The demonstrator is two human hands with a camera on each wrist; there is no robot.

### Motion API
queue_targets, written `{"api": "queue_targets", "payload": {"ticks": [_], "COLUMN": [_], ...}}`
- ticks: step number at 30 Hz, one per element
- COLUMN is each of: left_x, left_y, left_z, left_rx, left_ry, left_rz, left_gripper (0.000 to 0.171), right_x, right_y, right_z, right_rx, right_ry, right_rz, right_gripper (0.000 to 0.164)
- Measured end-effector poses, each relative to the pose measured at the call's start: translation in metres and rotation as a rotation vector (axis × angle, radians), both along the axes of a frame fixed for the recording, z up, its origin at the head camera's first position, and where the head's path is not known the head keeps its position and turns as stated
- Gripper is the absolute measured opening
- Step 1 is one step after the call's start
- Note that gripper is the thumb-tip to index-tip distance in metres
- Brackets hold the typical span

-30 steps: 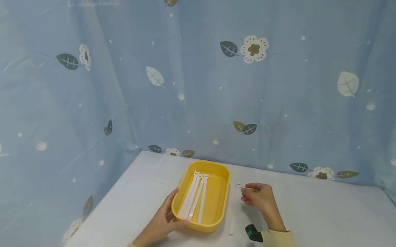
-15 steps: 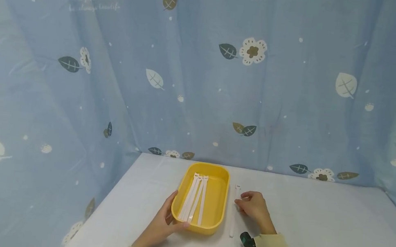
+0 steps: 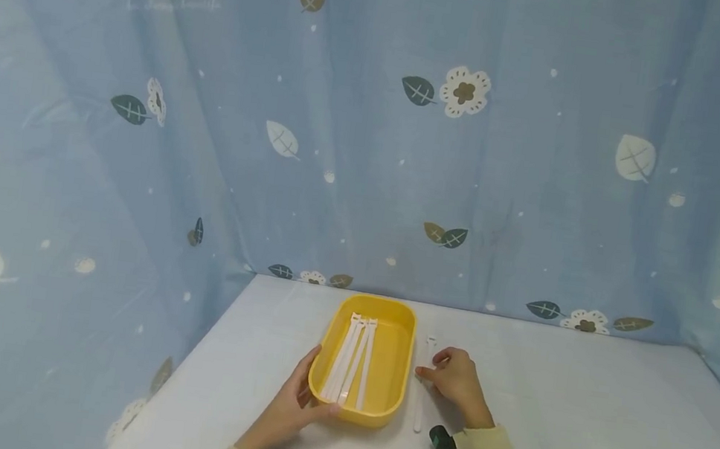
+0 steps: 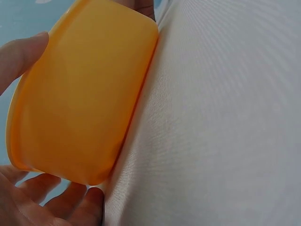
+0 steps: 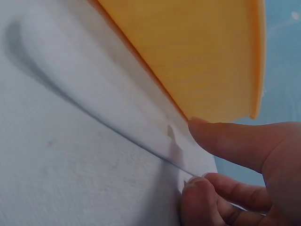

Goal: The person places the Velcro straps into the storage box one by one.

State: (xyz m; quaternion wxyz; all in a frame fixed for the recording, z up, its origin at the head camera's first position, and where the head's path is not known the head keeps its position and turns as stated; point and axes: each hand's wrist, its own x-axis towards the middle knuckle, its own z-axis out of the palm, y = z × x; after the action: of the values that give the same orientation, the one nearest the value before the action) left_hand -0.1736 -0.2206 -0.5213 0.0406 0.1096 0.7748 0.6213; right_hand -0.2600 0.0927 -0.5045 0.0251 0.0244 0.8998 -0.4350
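A yellow plastic tray (image 3: 390, 369) stands on the white table with several white cable ties (image 3: 351, 362) lying lengthwise in its left half. My left hand (image 3: 289, 407) grips its near left corner, the thumb on the rim and the fingers against the outer side (image 4: 84, 99). Just right of the tray, one more flat white cable tie (image 3: 419, 411) with a slotted head lies on the table. Over its middle is my right hand (image 3: 458, 385). In the right wrist view the bent fingertips touch one edge of the tie (image 5: 94, 84), while the thumb stays apart on the tray side.
The white-covered table (image 3: 577, 431) stretches away to the right. A blue curtain (image 3: 357, 142) printed with leaves and flowers hangs behind the table and along its left side. A dark wrist-camera mount (image 3: 443, 440) sits on the right wrist.
My right hand has come nearer and to the left, from beside the loose tie's head to its middle. The tie now lies slightly slanted. My left hand keeps its grip on the tray.
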Motion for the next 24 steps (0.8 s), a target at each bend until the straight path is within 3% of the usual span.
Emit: {"api": "queue_targets", "payload": {"ticks": [11,24], "left_x": [0.000,-0.001], "left_y": [0.000,0.000], "left_z": [-0.004,-0.001], "left_rx": [0.005,-0.003], "left_ry": [-0.040,-0.022], "left_rz": [0.028,0.016], "left_gripper": [0.106,0.106], "right_x": [0.007,0.008], "right_y": [-0.007,0.001], "right_z": [0.002,0.009], "right_rx": [0.043,0.060], "right_ry": [0.025,0.072], "right_rz": [0.013,0.038], "right_gripper": [0.040,0.026]}}
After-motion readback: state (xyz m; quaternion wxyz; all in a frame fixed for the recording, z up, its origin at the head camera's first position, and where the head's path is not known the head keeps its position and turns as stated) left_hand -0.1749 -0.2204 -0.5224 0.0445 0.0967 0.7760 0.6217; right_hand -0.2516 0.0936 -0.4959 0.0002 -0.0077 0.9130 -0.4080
